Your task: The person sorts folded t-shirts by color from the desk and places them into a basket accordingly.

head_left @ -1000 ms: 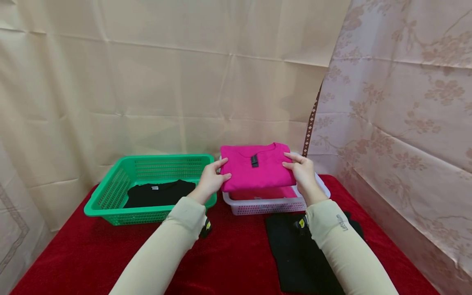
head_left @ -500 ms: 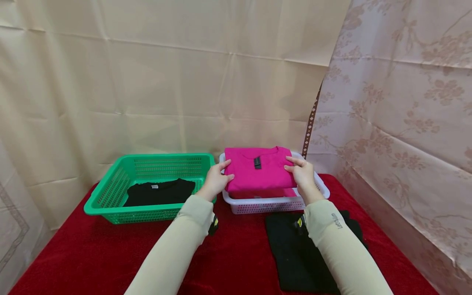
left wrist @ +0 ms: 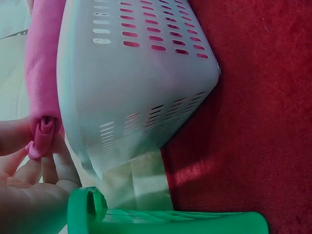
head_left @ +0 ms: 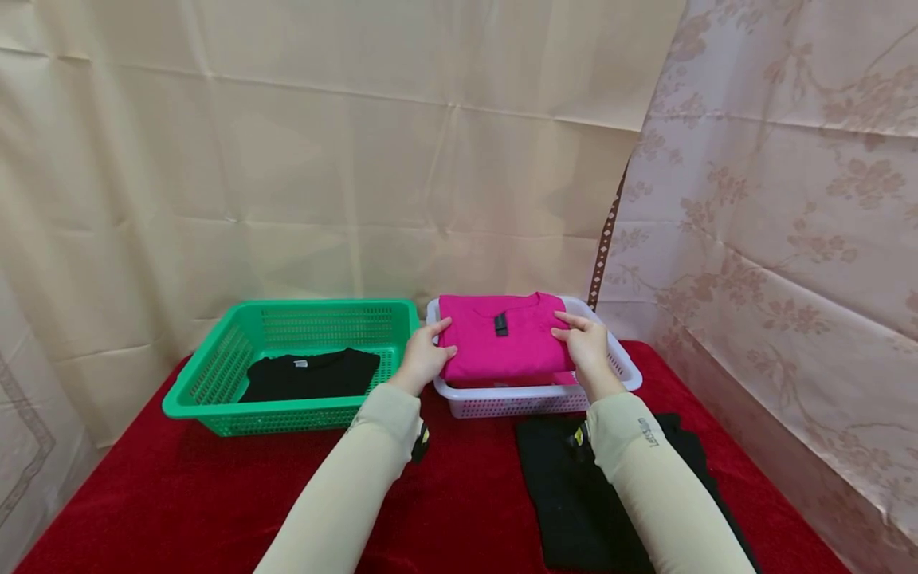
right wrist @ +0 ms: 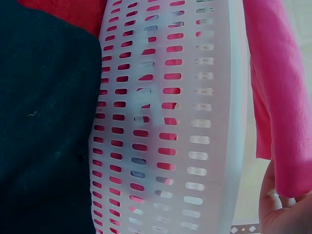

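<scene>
Pink shirt (head_left: 495,351) now lower over wht bskt (head_left: 527,405), gripped by L fingers (head_left: 438,328) & R fingers (head_left: 570,320).

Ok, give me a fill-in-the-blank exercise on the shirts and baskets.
The left hand and right hand hold a folded shirt coloured ____.
Inside the green basket lies a second shirt coloured ____.
In the head view, the green basket stands ____ of the white basket.
The tablecloth is ____.
Missing words: pink; black; left; red.
</scene>
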`<state>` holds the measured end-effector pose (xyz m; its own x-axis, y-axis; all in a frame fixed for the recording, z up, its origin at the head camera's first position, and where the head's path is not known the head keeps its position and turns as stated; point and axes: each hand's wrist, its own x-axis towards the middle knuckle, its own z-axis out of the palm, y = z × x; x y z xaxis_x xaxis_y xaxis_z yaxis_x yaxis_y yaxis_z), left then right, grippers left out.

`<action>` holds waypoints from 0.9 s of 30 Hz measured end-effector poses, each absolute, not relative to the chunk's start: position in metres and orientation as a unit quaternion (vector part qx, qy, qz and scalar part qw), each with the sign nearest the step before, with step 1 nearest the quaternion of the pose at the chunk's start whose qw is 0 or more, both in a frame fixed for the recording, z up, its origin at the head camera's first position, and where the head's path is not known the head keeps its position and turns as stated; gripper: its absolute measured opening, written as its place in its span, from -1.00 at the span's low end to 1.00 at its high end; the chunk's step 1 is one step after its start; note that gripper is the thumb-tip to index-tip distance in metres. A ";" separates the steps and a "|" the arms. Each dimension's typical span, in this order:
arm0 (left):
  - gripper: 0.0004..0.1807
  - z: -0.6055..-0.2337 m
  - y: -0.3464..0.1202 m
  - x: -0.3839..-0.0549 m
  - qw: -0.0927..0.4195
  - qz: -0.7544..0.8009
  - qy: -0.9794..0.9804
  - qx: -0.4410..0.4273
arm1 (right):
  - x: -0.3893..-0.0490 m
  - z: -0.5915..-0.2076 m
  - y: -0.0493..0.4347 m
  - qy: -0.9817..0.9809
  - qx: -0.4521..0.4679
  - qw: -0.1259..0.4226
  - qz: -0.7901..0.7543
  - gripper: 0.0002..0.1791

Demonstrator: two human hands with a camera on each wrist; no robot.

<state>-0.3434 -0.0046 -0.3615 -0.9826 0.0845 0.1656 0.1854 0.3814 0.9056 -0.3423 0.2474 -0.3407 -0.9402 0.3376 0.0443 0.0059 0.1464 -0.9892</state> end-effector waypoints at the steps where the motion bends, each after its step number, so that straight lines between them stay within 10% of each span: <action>1: -0.39 -0.361 -0.004 -0.344 0.045 -0.551 -0.830 -0.081 | -0.342 -0.341 0.248 -0.745 -0.116 0.131 0.643 -0.52; 27: -0.29 -0.362 -0.009 -0.341 0.017 -0.548 -0.832 -0.086 | -0.334 -0.353 0.249 -0.761 -0.101 0.118 0.630 -0.51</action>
